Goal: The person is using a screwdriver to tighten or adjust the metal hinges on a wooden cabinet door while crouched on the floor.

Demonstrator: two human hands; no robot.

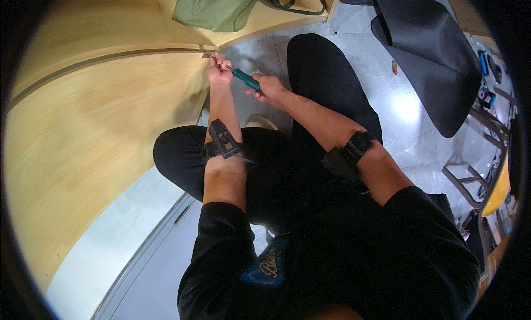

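Observation:
My right hand [268,90] is closed around the rear end of a screwdriver [246,80] with a dark green handle. Its handle slants up and left toward my left hand [219,71], and only a short bit of the shaft shows. My left hand's fingers are curled together at the corner of a pale wooden panel [138,93], beside a small metal fitting [206,54] on its edge. What those fingers pinch is too small and partly hidden to name. Both forearms wear black strapped devices.
An olive green bag [213,10] with dark straps lies on the wooden board above my hands. To the right, a large dark grey sheet [426,49] covers part of the tiled floor. A small brown object [394,67] lies near it. Metal legs and a yellow seat [499,188] stand far right.

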